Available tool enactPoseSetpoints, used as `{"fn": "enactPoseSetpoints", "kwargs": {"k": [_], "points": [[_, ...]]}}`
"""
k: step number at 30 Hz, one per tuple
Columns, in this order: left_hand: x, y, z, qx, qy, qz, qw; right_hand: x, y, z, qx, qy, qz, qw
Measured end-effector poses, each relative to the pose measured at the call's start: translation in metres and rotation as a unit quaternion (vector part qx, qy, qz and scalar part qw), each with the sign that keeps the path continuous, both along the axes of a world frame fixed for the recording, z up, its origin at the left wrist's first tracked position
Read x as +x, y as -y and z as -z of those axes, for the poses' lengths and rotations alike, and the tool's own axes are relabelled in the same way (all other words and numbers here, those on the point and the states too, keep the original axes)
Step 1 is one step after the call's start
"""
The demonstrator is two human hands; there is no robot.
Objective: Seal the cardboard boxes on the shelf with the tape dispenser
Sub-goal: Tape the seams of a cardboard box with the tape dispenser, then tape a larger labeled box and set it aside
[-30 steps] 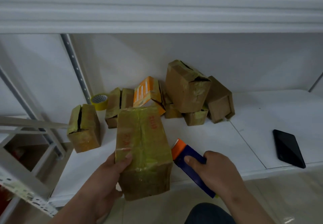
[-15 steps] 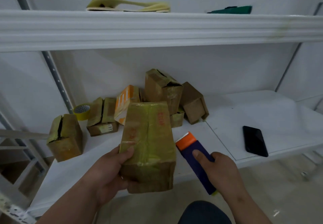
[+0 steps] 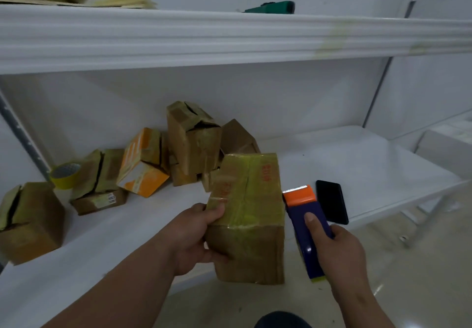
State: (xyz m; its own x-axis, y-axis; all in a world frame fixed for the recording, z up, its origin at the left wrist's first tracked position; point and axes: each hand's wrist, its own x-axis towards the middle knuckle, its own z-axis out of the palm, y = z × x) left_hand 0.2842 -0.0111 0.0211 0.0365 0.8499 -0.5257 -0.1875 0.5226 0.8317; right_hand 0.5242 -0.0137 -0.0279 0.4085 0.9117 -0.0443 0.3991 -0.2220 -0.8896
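Observation:
My left hand (image 3: 196, 235) grips a tall cardboard box (image 3: 249, 215) by its left side, over the front edge of the white shelf (image 3: 122, 225). Yellowish tape covers the box's top face. My right hand (image 3: 334, 248) holds a blue tape dispenser (image 3: 306, 223) with an orange head, just right of the box, my thumb lying along its top. Several other cardboard boxes (image 3: 194, 136) are piled at the back of the shelf. One box (image 3: 30, 220) with a split top stands at the far left.
A yellow tape roll (image 3: 65, 175) lies by the back left upright. A black phone (image 3: 332, 201) lies on the shelf right of the dispenser. The upper shelf (image 3: 229, 38) hangs overhead with a green tool (image 3: 270, 6) and pale sheets on it.
The view has swung left and up, so the box, dispenser and both hands sit further right in frame. The dispenser is now next to the phone. Both grips are unchanged.

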Motion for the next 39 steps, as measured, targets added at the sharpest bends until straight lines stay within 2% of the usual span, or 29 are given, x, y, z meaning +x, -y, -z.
{"fn": "enactPoseSetpoints", "kwargs": {"k": [5, 14, 18, 22, 25, 27, 28, 29, 31, 32, 33, 35, 39], "points": [[0.036, -0.045, -0.001, 0.021, -0.022, 0.045, 0.999, 0.019, -0.020, 0.006, 0.028, -0.094, 0.059, 0.993], [0.083, -0.136, -0.001, 0.042, -0.102, 0.088, 0.990, 0.037, -0.074, 0.022, 0.054, -0.147, 0.146, 0.977], [0.103, -0.174, 0.007, 0.055, -0.126, 0.031, 0.990, 0.038, -0.108, 0.025, 0.057, -0.148, 0.155, 0.975], [0.118, -0.201, 0.019, 0.060, -0.110, -0.039, 0.991, 0.034, -0.138, 0.026, 0.064, -0.208, 0.146, 0.965], [0.122, -0.216, 0.023, 0.097, -0.109, -0.018, 0.989, 0.031, -0.152, 0.024, 0.081, -0.226, 0.152, 0.959], [0.121, -0.219, 0.021, 0.138, -0.149, 0.006, 0.979, 0.029, -0.156, 0.023, 0.094, -0.218, 0.160, 0.958], [0.118, -0.218, 0.021, 0.166, -0.202, 0.015, 0.965, 0.028, -0.156, 0.023, 0.102, -0.210, 0.162, 0.959], [0.114, -0.216, 0.020, 0.206, -0.280, 0.018, 0.937, 0.027, -0.156, 0.021, 0.112, -0.199, 0.162, 0.960], [0.099, -0.214, 0.022, 0.324, -0.464, -0.010, 0.825, 0.023, -0.155, 0.019, 0.131, -0.171, 0.159, 0.963], [0.090, -0.212, 0.018, 0.368, -0.519, -0.035, 0.771, 0.021, -0.154, 0.018, 0.142, -0.156, 0.154, 0.965], [0.081, -0.212, 0.013, 0.396, -0.550, -0.067, 0.732, 0.018, -0.154, 0.018, 0.152, -0.140, 0.146, 0.967], [0.062, -0.209, -0.002, 0.392, -0.577, -0.125, 0.705, 0.011, -0.153, 0.016, 0.172, -0.101, 0.127, 0.972], [0.016, -0.206, -0.018, 0.327, -0.615, -0.182, 0.694, -0.009, -0.151, 0.010, 0.182, -0.040, 0.068, 0.980]]}}
